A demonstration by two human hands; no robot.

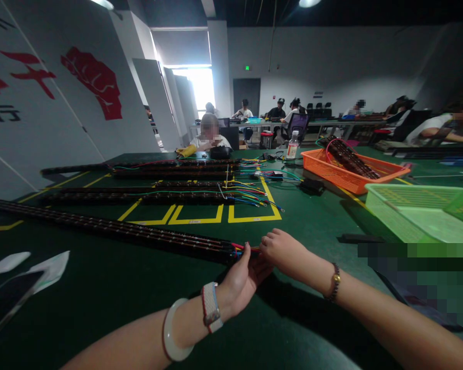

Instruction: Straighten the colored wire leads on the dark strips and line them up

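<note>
A long black bar with rows of small shiny marks runs from the left edge of the table to my hands. Coloured wires, red, yellow and blue among them, come out of its near end. My left hand is turned palm up under these wires, thumb raised against them and fingers curled beneath. Just to the right, my right hand is closed in a pinch on the same wires. The wire ends are hidden by my fingers.
More black bars with loose wire ends lie behind, over yellow tape lines. An orange basket holds another bundle; a green basket stands at right. A bottle is farther back. A person sits opposite.
</note>
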